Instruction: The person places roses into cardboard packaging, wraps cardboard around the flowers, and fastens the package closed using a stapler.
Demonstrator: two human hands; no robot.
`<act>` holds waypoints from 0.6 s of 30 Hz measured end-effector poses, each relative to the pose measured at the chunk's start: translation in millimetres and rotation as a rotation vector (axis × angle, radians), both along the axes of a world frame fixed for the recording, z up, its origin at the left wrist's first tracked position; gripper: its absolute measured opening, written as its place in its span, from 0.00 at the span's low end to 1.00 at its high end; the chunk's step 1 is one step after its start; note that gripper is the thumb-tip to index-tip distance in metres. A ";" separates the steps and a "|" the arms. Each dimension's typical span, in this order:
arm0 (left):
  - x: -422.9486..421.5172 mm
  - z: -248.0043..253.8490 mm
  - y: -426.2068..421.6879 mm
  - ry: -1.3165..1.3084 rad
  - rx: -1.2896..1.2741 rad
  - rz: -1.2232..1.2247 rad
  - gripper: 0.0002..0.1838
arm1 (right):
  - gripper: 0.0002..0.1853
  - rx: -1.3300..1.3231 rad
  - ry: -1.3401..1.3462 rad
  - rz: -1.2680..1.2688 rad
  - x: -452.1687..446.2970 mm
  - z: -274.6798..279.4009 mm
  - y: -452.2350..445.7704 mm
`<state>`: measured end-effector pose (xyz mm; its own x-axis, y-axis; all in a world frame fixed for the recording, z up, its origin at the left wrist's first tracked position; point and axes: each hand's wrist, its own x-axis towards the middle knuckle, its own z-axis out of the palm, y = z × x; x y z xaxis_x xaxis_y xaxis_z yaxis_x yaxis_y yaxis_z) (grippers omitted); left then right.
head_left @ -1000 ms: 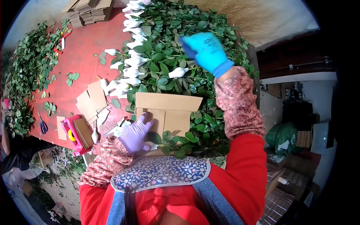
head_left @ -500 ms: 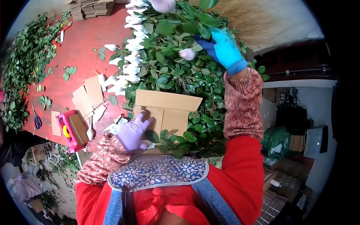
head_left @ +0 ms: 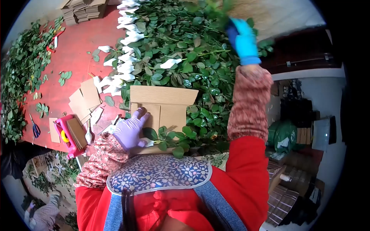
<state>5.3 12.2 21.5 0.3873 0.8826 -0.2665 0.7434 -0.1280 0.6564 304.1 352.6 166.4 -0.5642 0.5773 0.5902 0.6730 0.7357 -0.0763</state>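
My left hand (head_left: 129, 133), in a purple glove, lies with fingers stretched out on a folded piece of corrugated cardboard (head_left: 175, 115). A leafy stem (head_left: 179, 140) lies across the cardboard's near part, and a small white piece (head_left: 148, 142) shows by my thumb. My right hand (head_left: 244, 40), in a blue glove, is raised at the far right of the leaf pile, closed around a leafy rose stem (head_left: 217, 11). Motion blurs that stem, and its bud cannot be made out. Below lie many rose stems (head_left: 173, 42), their buds in white netting (head_left: 131, 37) lined up at the left.
On the red table (head_left: 83, 42) are cardboard sheets (head_left: 86, 96), a pink holder (head_left: 67, 134), scissors (head_left: 35, 127) and loose leaves. Stacked cardboard (head_left: 84, 11) stands at the back. Leafy cuttings (head_left: 23, 57) line the left edge. Another person (head_left: 46, 215) is at lower left.
My right hand has moved up and slightly right with the rose stem, whose wrapped bud no longer shows clearly. My left hand stays on the cardboard; the whole view has shifted a little.
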 end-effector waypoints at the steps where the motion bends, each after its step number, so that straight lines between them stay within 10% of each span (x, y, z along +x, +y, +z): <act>1: 1.0 2.7 1.2 0.021 -0.020 0.001 0.55 | 0.13 -0.131 0.094 0.019 16.9 -33.0 15.9; 6: -1.4 5.3 6.2 0.076 -0.094 -0.017 0.57 | 0.11 -0.202 0.172 0.054 -7.0 -7.0 -71.4; 7: -2.1 4.2 8.1 0.046 -0.127 -0.007 0.57 | 0.12 -0.575 0.412 0.094 -0.6 -6.4 -90.5; 10: -7.8 -19.0 1.4 -0.039 -0.070 0.023 0.64 | 0.16 -0.474 0.090 0.376 -19.1 -1.8 -178.0; 12: -15.0 -17.4 8.6 -0.305 0.525 -0.166 0.67 | 0.15 -0.794 -0.108 0.205 -11.2 -19.7 -217.3; 15: -14.2 7.7 12.6 -0.106 -0.224 0.063 0.69 | 0.12 -0.778 -0.450 0.157 23.5 -77.6 -245.5; 18: -13.6 -1.2 10.7 -0.073 -0.168 0.056 0.71 | 0.10 -0.754 -0.458 0.112 37.1 -108.8 -269.4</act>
